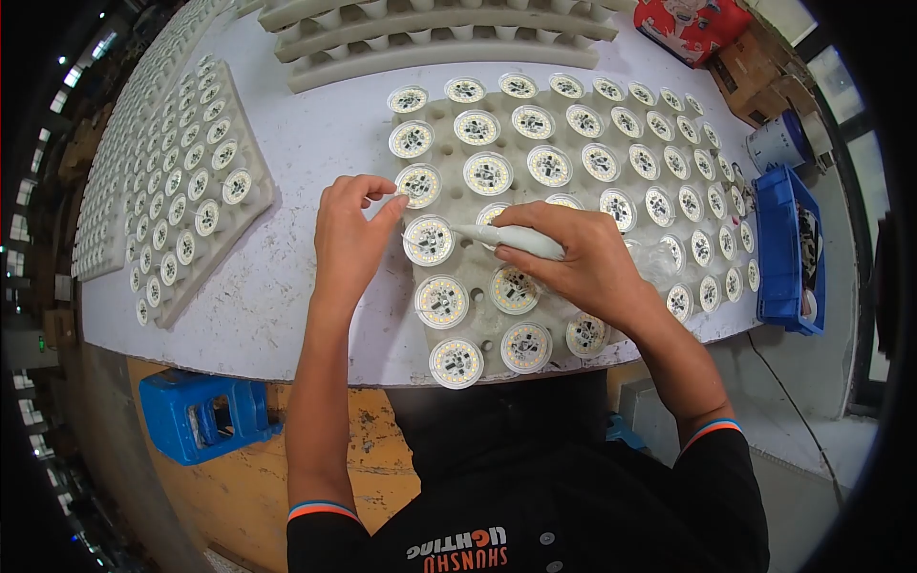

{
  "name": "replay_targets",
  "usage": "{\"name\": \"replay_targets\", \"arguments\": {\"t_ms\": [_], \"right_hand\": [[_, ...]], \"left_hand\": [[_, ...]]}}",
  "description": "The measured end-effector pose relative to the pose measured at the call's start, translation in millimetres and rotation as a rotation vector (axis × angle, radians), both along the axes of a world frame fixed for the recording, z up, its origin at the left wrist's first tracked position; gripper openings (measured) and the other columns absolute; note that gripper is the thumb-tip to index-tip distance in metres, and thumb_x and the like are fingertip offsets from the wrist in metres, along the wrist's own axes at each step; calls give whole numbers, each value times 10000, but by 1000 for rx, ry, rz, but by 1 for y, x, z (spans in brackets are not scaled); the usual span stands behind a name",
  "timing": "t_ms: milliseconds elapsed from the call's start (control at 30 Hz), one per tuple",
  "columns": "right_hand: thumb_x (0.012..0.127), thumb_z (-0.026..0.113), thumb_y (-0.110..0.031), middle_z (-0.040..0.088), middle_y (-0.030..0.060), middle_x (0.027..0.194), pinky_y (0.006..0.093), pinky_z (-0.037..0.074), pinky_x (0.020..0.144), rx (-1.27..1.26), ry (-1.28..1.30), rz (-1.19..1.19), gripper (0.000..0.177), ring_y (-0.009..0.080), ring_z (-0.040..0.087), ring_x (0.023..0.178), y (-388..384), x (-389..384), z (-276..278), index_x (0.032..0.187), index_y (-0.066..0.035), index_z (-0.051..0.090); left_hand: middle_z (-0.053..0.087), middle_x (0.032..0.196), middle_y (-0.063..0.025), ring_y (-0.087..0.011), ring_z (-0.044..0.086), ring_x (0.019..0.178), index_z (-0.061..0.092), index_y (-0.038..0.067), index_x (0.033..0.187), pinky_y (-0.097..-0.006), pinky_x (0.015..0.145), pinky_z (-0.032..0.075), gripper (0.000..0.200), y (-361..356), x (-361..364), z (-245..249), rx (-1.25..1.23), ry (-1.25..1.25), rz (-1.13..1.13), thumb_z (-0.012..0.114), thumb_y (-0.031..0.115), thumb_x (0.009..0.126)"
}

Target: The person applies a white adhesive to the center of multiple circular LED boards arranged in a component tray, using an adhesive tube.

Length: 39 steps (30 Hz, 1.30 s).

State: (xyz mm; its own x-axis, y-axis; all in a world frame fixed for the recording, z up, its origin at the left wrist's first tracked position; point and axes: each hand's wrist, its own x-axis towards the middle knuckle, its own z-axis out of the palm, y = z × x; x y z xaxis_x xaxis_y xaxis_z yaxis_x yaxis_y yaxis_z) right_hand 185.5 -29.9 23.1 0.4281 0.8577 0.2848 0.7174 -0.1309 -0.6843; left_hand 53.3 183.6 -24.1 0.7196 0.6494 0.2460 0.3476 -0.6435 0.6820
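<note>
My right hand (583,253) is wrapped round a white tapered tube (525,241) with a narrow tip. That tip points left, at the edge of a round LED board (428,240) in the nearest column of the foam tray (458,256). Thumb and index finger of my left hand (358,224) come together at the rim of the LED board (417,186) one row farther back. Whether a thin wire is between them is too small to tell. Each board carries a ring of yellow LEDs and black parts, and sits in a cup standing in the tray.
Another tray of LED boards (205,181) lies to the left. Stacked foam trays (439,48) with white cups stand at the back. On the right are a blue crate (788,253), a white-and-blue bucket (778,143) and a cardboard box (759,72). A blue stool (201,415) is below the table.
</note>
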Motion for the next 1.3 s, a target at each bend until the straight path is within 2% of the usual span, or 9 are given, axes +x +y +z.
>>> {"name": "replay_targets", "arguments": {"t_ms": [267,367,567,667,767,867,967,1167,1300], "right_hand": [[828,736,-227,707,95,856,379,528,638,13,16,7,210,291,683,732,1,1,1,993,-101,703],[829,736,-224,706,97,863,378,528,639,36,12,5,209,293,683,736,0,2,-1,991,-98,701],[824,747,-182,705,92,885,366,531,658,112,61,-41,228,290,687,755,-5,1,-3,1021,-81,691],[832,746,-170,703,96,923,362,534,673,158,66,-87,245,284,688,782,-6,0,-2,1047,-71,680],[842,742,-173,701,102,953,359,534,680,159,69,-112,255,281,689,804,-8,1,0,1063,-66,673],[841,742,-171,702,100,950,355,532,682,154,85,-111,259,277,689,807,-11,1,4,1065,-61,673],[841,741,-171,704,97,951,356,532,683,151,96,-103,256,277,691,807,-12,1,9,1062,-58,677],[831,751,-177,713,106,982,354,542,705,123,64,-96,259,279,696,824,-12,4,17,1055,-59,695],[823,756,-181,719,117,989,357,550,725,136,-15,-102,272,287,699,847,-10,8,19,1064,-67,703]], "left_hand": [[639,874,-41,-163,509,778,701,48,882,-315,735,453,154,-3,13,-3,-66,11,-27,737,167,791],[632,851,-47,-219,569,835,693,81,821,-379,786,443,129,-5,19,0,-58,-2,-22,745,191,776],[593,798,-26,-211,561,851,679,114,787,-407,926,336,75,-19,32,3,236,-9,-41,711,182,778],[584,787,-1,-207,566,818,687,121,820,-400,921,342,68,-28,44,-3,476,-58,-89,721,127,761],[591,800,-4,-204,566,838,689,117,822,-393,925,345,86,-31,44,-9,499,-2,-218,737,142,754],[602,819,-9,-205,569,885,690,125,873,-393,892,375,144,-26,33,-8,454,-57,-311,752,163,749],[612,866,-37,-232,568,928,668,108,996,-407,848,410,302,-22,25,5,308,-47,-139,780,235,745],[629,974,-110,-303,588,953,601,44,1095,-428,832,439,558,-21,31,16,419,322,-10,796,425,736],[643,1016,-133,-315,595,996,609,43,1075,-416,860,445,541,-12,31,22,350,422,1,789,432,745]]}}
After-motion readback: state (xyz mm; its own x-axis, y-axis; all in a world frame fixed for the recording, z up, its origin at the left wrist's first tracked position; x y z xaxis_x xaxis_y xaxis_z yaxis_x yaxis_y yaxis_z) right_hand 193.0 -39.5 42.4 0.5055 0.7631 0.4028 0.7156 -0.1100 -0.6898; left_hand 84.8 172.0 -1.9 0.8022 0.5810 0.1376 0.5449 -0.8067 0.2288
